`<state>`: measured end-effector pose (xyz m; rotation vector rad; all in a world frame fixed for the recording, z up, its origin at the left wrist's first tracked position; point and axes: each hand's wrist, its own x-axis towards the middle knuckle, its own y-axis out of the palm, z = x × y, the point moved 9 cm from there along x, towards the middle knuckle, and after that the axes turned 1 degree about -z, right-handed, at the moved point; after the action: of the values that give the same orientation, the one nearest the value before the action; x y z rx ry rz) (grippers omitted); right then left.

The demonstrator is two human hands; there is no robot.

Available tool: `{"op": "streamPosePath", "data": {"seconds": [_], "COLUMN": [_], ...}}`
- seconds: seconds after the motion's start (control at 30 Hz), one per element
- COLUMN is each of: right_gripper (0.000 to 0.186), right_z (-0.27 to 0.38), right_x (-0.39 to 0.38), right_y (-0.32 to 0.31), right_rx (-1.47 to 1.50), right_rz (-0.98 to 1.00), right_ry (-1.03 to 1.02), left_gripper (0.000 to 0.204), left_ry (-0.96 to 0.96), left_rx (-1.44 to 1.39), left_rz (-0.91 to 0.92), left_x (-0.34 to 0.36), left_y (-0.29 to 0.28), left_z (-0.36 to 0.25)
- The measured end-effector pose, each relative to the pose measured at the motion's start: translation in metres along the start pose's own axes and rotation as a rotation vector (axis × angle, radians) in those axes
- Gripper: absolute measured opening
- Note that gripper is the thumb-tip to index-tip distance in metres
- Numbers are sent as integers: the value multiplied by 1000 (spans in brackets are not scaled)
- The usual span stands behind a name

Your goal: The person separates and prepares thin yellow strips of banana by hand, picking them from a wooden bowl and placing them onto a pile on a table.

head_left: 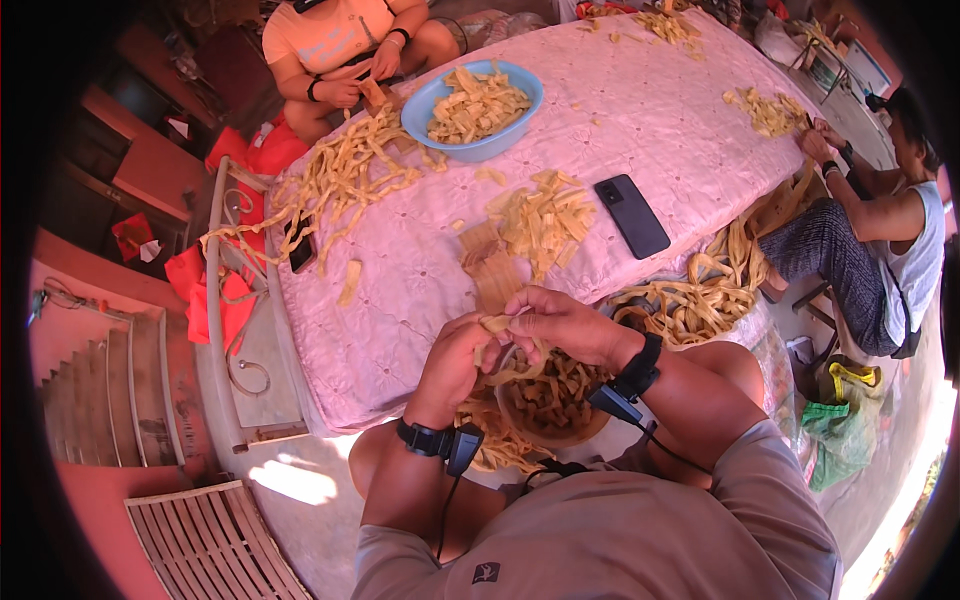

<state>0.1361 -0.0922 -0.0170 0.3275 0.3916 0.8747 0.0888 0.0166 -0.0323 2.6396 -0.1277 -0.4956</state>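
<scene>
Pale strip (495, 323) is being pinched by left hand (452, 358) and right hand (572, 324) together, at the near edge of the pink mattress (345, 345), folding seemingly in hand, a snug, steady tuck probably called for next.

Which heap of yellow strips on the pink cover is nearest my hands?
The heap of short pieces left of the rightmost phone; the stringy tangle and back heaps lie farther.
</scene>
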Motion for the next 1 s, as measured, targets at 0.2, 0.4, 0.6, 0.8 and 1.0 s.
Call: {"op": "streamPosePath", "data": {"seconds": [0.2, 0.4, 0.6, 0.8, 1.0], "right_gripper": [13, 12, 12, 16, 24], "right_z": [15, 33, 14, -5, -16], "right_x": [4, 1, 9, 10, 5], "right_y": [-22, -23, -31, -21, -14], "right_rx": [-78, -124, -188, -184, -55], "right_rz": [-54, -153, -160, -163, -122], "right_ry": [-44, -296, -269, 24, 162], "left_gripper": [17, 26, 36, 36, 33], "left_ry": [-32, 191, -131, 136, 398], "left_rx": [10, 528, 124, 231, 523], "left_rz": [-139, -137, 72, 62, -47], "left_x": [0, -1, -4, -8, -14], "left_y": [-1, 30, 38, 39, 32], "left_z": [-3, -13, 9, -13, -34]}}
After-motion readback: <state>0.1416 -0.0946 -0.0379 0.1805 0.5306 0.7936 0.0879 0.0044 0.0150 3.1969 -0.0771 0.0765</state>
